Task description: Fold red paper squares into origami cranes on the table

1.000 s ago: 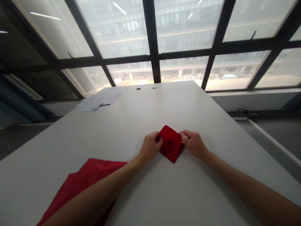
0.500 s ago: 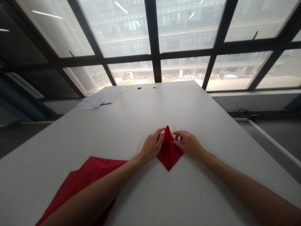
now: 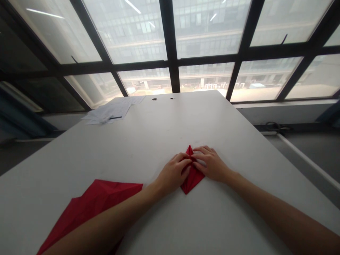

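Bright far, dim near

Daylight enters through the far windows (image 3: 204,32), bleaching the ground outside (image 3: 247,94); pale reflections (image 3: 132,6) streak the panes. The table (image 3: 148,141) looks grey, with soft shadows beside the arms (image 3: 260,196). Wide-angle distortion splays the window frames (image 3: 170,42), and the small red sheet (image 3: 196,177) looks slightly soft.

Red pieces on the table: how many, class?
2: the small folded piece under the left hand and right hand; the larger sheet, partly hidden by the left forearm. More could be hidden.
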Available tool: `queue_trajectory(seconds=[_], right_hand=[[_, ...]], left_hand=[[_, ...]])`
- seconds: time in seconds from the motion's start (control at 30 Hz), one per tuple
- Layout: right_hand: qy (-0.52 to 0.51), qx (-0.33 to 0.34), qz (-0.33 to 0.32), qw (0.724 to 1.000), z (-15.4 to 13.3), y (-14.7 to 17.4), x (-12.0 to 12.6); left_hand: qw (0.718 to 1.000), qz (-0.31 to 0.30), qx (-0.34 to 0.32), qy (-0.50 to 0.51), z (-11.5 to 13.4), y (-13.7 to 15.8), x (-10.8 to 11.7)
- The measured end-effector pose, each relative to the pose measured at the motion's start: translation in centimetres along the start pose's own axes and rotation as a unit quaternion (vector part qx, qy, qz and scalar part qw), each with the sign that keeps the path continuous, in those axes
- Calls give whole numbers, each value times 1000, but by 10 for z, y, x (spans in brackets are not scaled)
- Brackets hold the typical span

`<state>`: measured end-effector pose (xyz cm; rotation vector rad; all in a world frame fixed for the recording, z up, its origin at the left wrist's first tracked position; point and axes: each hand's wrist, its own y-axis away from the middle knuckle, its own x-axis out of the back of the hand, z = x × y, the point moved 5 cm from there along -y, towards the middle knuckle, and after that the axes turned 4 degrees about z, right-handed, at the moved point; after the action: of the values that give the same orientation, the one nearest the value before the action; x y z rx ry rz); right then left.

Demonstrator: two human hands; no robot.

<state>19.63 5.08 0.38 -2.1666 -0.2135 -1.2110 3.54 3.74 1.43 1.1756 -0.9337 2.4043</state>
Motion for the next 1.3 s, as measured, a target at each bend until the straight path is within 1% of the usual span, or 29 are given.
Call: queue_trajectory(seconds=[0.1, 0.23, 0.3, 0.5, 0.93, 1.17, 1.3], right_hand=[[-18, 14, -7, 1000, 1, 0, -3], [-23, -9, 11, 1000, 7, 0, -4], [1, -17, 9, 1000, 7, 0, -4], [82, -50, -35, 995, 5, 0, -5], [120, -71, -48, 989, 8, 0, -9], [124, -63, -44, 989, 6, -1, -8], [116, -71, -41, 990, 7, -2, -8]], left_hand=[[1000, -19, -20, -9, 3, 3, -4], [999, -25, -42, -23, 2, 5, -7], [998, -29, -49, -29, 1, 5, -8], [996, -49, -75, -31, 3, 5, -9], [994, -65, -79, -33, 10, 4, -7], [994, -67, -82, -40, 9, 4, -7], [994, -67, -83, -36, 9, 4, -7]])
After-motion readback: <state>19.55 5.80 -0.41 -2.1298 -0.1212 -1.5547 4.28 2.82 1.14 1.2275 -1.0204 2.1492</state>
